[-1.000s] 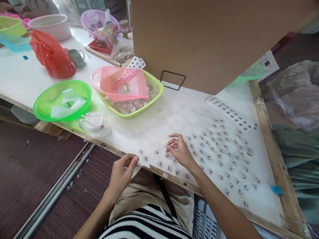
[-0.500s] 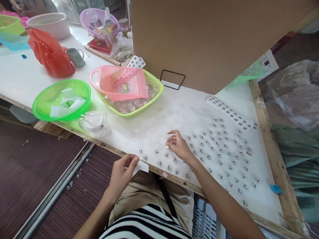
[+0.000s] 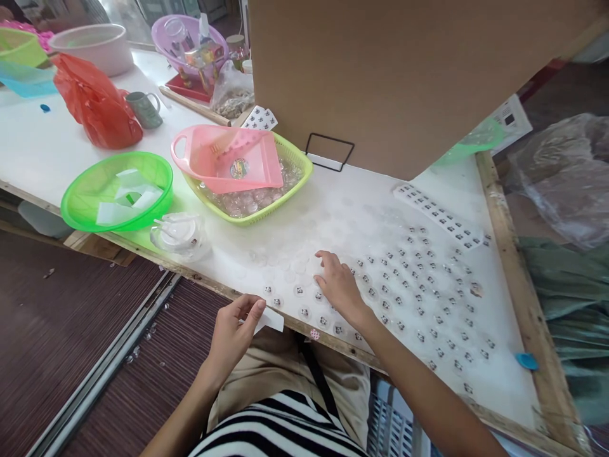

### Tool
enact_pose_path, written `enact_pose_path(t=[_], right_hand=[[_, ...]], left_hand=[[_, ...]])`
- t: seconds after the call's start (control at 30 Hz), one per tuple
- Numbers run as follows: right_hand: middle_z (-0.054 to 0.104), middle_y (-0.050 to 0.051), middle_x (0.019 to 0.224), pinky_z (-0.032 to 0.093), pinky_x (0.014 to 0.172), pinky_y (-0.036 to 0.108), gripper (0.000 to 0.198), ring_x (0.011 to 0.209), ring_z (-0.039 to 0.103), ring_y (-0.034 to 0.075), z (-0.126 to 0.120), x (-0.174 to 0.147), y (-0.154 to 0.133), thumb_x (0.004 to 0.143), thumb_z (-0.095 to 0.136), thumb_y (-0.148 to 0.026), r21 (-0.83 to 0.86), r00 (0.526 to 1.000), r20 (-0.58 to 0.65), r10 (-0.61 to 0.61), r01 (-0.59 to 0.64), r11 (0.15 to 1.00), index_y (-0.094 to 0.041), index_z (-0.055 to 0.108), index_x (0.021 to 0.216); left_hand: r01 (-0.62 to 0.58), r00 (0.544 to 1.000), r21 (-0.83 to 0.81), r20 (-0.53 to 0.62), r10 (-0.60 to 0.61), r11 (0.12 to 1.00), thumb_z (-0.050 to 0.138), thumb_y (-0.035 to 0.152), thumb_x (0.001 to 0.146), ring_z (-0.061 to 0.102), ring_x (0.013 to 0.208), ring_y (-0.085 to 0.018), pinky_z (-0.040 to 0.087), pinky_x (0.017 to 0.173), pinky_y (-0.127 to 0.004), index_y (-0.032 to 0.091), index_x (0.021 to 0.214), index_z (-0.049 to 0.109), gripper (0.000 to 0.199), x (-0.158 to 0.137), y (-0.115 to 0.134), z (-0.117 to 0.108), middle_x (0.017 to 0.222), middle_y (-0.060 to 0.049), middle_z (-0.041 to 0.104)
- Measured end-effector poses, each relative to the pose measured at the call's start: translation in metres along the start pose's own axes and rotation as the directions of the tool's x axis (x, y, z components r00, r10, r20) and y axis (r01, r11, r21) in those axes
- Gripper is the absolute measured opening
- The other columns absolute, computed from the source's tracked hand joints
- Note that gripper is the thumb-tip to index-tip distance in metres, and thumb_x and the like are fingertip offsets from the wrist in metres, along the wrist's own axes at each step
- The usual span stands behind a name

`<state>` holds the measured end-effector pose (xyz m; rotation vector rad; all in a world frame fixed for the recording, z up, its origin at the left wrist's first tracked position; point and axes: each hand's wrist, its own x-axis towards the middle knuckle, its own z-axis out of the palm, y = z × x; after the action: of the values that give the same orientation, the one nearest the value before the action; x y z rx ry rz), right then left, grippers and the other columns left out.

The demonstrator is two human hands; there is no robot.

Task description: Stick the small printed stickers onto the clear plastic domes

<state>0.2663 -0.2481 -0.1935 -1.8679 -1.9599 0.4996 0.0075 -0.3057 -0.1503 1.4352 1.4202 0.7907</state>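
My left hand [image 3: 235,333] pinches a white slip of paper [image 3: 271,319] between thumb and fingers, just off the table's front edge. My right hand [image 3: 339,285] hovers over or rests on the white tabletop, its index finger and thumb apart; no object shows between them. Faint clear discs [image 3: 288,270] lie by its fingertips. To its right spread rows of clear discs with small black-and-white panda-like stickers [image 3: 420,298]. More of these stickered discs [image 3: 299,290] lie between my two hands.
A pink tray [image 3: 209,158] sits in a yellow-green basket [image 3: 247,220] of clear pieces. Left of it are a green basket [image 3: 164,184] with paper scraps, a mug [image 3: 143,109] and a red bag [image 3: 90,101]. A large cardboard panel [image 3: 333,76] stands behind; a sticker strip [image 3: 438,216] lies at right.
My right hand has shifted slightly, and its index finger and thumb now point left, apart. The small dark spots at its fingertips no longer show there. My left hand stays put with the paper.
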Motion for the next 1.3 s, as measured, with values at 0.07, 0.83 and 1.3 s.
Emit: enact_pose_path(t=[0.07,0.83,1.3], right_hand=[[0.059,0.014,0.115,0.043,0.084,0.043,0.042,0.099,0.061,0.030,-0.003,0.000,-0.001,0.078,0.055,-0.015,-0.048,0.998,-0.065,-0.024,0.021,0.999,-0.019,0.050,0.119],[0.069,0.002,0.076,0.040,0.071,0.029,0.007,0.075,0.063,0.018,0.002,0.006,-0.024,0.084,0.058,-0.017,0.115,0.972,0.203,0.118,-0.143,0.983,-0.020,0.062,0.080],[0.068,0.006,0.108,0.044,0.081,0.034,0.019,0.087,0.060,0.018,-0.021,-0.018,-0.058,0.095,0.052,-0.033,0.525,0.955,0.158,-0.253,0.136,0.840,-0.024,0.067,0.105]], left_hand=[[-0.004,1.000,-0.003,0.001,0.004,1.000,0.055,0.049,0.094,0.063,0.071,-0.017,0.049,0.063,-0.024,0.017,0.090,0.071,0.036,0.000,0.000,0.000,0.082,-0.004,0.072],[0.006,0.999,-0.050,0.032,-0.005,0.999,0.057,0.047,0.093,0.064,0.071,-0.017,0.052,0.062,-0.024,0.016,0.092,0.071,0.034,0.001,0.000,0.002,0.081,-0.005,0.072],[0.049,0.980,-0.361,0.197,0.024,0.931,0.063,0.041,0.090,0.053,0.058,-0.011,0.041,0.052,-0.019,0.018,0.097,0.058,0.025,0.004,0.013,-0.002,0.071,0.001,0.059]])
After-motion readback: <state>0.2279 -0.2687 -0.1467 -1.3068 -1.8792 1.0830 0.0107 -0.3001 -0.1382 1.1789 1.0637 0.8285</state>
